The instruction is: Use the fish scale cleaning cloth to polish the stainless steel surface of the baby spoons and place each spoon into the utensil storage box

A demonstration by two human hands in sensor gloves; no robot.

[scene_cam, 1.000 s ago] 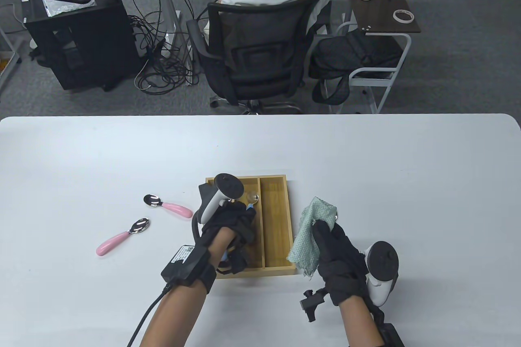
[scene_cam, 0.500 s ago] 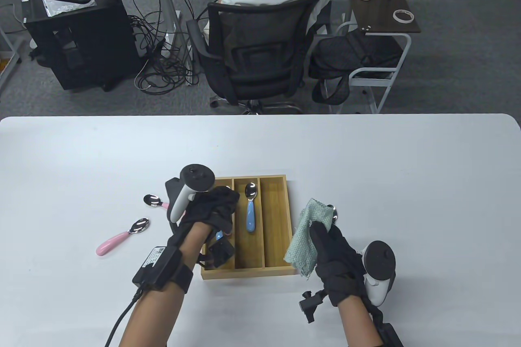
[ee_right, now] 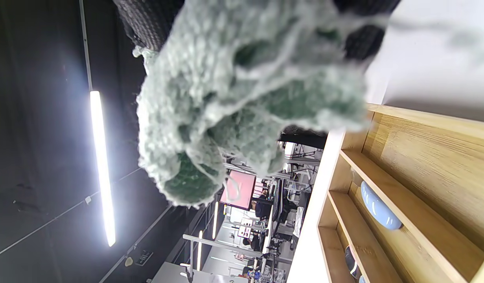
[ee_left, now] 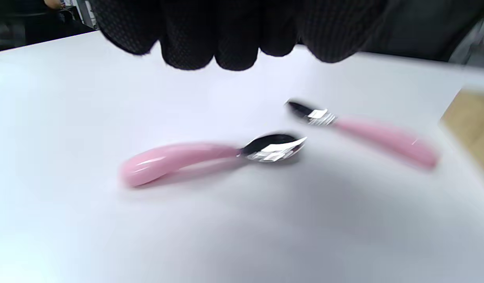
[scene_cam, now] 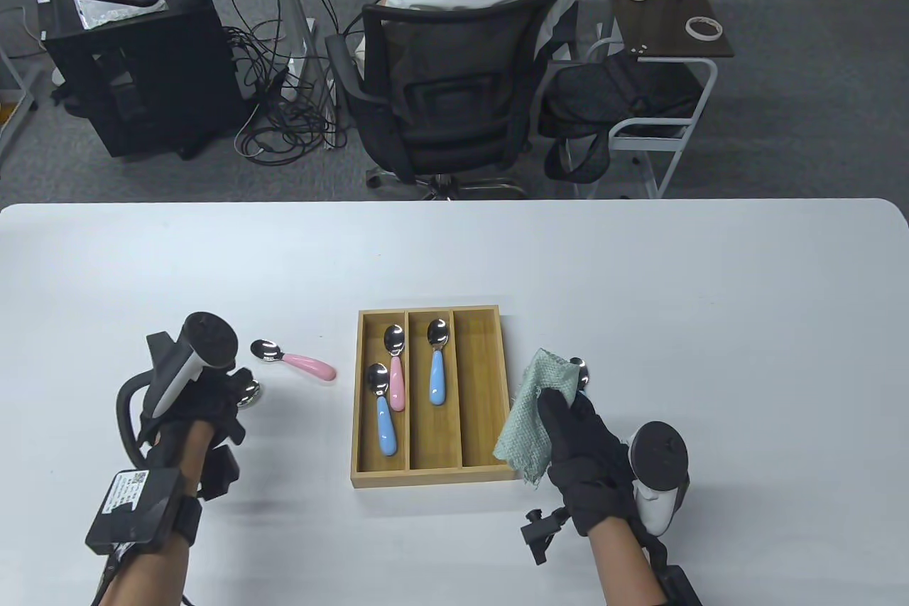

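Note:
The wooden utensil box (scene_cam: 490, 467) has three slots. Its left slot holds a pink-handled spoon (scene_cam: 395, 371) and a blue-handled spoon (scene_cam: 383, 418); another blue-handled spoon (scene_cam: 436, 368) lies in the middle slot. Two pink-handled spoons lie on the table to the left: one (scene_cam: 295, 359) in the open, the other (ee_left: 179, 159) under my left hand (scene_cam: 234, 398), which hovers above it with loose fingers (ee_left: 226, 51) and holds nothing. Right of the box, my right hand (scene_cam: 568, 421) grips the green cloth (scene_cam: 543, 407) (ee_right: 245, 98). A steel spoon bowl (scene_cam: 582, 373) peeks from behind the cloth, its handle hidden.
The box's right slot (scene_cam: 483, 386) is bare wood. A person sits on a black office chair (scene_cam: 454, 87) just beyond the table's far edge. A small side table (scene_cam: 667, 16) and cables stand further back.
My left hand has left the box and swung left, over the nearer pink spoon. The blue spoon it carried now lies in the middle slot. My right hand has barely moved.

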